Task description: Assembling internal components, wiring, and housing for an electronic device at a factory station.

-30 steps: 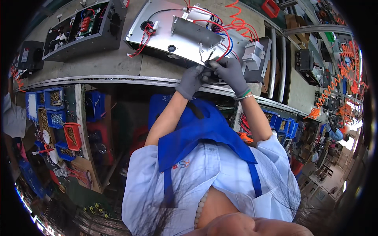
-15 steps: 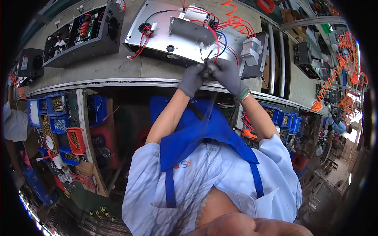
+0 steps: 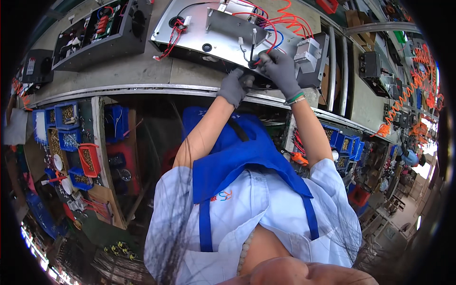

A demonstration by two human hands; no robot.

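Observation:
A silver metal chassis with a dark front side lies in front of me on the bench. My right hand, in a grey glove, pinches at a red wire beside a black-ringed hole near the chassis' front edge. A black cable tie-like strip and a white connector on a thin lead stand up by this hole. Also gloved, my left hand is curled against the chassis' front side; what its fingers hold is hidden. A dark cable runs between the hands, below the chassis edge.
A white-grey transformer-like block sits at the chassis' right end, with a grey upright plate behind. Another open chassis stands on the left. Metal rails lie to the right. Blue bins of small parts hang below the bench edge.
My hands were together at the front edge and are now apart. The right has moved up to the hole; the left has dropped slightly. The white connector and black strip now stand uncovered.

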